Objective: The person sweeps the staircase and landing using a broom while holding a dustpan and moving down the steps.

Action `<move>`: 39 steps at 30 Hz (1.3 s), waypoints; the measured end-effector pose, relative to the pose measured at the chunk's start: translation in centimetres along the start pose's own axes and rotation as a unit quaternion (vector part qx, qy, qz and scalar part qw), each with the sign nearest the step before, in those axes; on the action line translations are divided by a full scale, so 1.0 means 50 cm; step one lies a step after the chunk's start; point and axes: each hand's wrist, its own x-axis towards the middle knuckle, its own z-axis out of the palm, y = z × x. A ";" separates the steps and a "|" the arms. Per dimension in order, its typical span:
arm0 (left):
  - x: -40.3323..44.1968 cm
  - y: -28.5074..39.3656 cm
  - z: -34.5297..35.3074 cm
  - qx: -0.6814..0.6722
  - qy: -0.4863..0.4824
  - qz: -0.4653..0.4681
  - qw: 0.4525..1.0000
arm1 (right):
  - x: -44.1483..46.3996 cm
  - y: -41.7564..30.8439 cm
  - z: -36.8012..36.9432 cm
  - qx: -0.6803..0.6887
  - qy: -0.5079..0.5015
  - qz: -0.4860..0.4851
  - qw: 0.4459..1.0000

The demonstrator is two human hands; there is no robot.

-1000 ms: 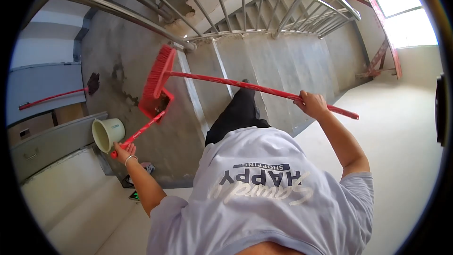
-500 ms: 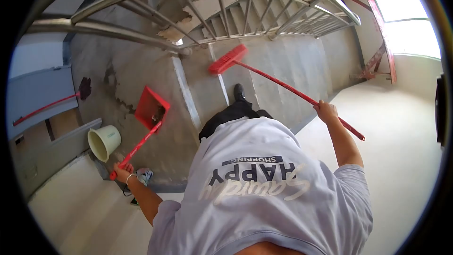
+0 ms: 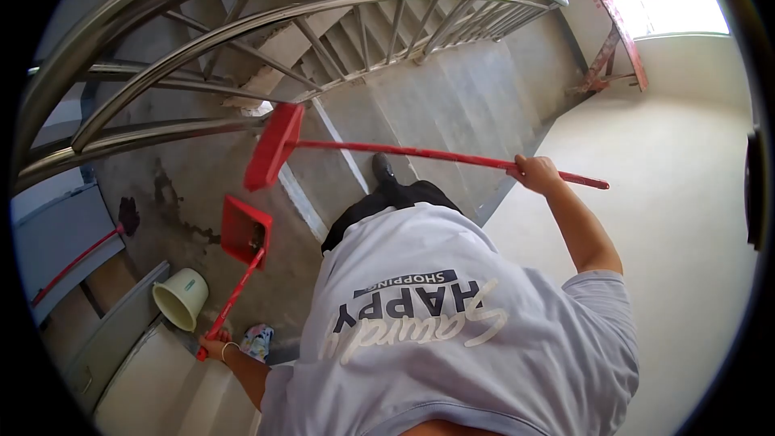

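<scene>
My right hand (image 3: 536, 173) is closed round the red handle of a broom (image 3: 274, 147), near the handle's far end. The broom's red head is by the foot of the metal railing, up and right of the dustpan. Low on the left, my left hand (image 3: 216, 345) grips the end of the handle of a red dustpan (image 3: 240, 228). Some dark debris lies in the pan near its handle. A small gap separates the broom head from the dustpan.
A metal railing (image 3: 266, 20) curves over stairs at the top. A pale bucket (image 3: 182, 299) stands at the left, near a mop (image 3: 127, 216) and patterned shoes (image 3: 257, 341). A red frame (image 3: 611, 16) leans by the window. My foot (image 3: 383, 168) is on a step.
The broom head swung right over the step, then back left towards the dustpan. My left hand and the dustpan moved lower in view. The view has turned, and the railing looks nearer.
</scene>
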 end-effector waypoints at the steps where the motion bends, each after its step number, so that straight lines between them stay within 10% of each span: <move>1: -0.007 0.006 0.004 0.003 0.015 0.001 1.000 | 0.014 0.015 -0.004 0.007 -0.002 0.012 1.000; 10: -0.030 -0.029 0.066 -0.163 0.034 -0.047 0.985 | 0.034 0.086 0.045 0.003 -0.021 0.222 0.975; 24: -0.125 0.035 0.146 -0.184 0.034 0.016 0.982 | 0.056 0.048 -0.034 -0.003 -0.013 -0.010 1.000; 39: -0.303 -0.037 0.121 -0.235 -0.036 0.036 0.971 | 0.139 0.421 0.115 -0.038 0.021 0.222 0.974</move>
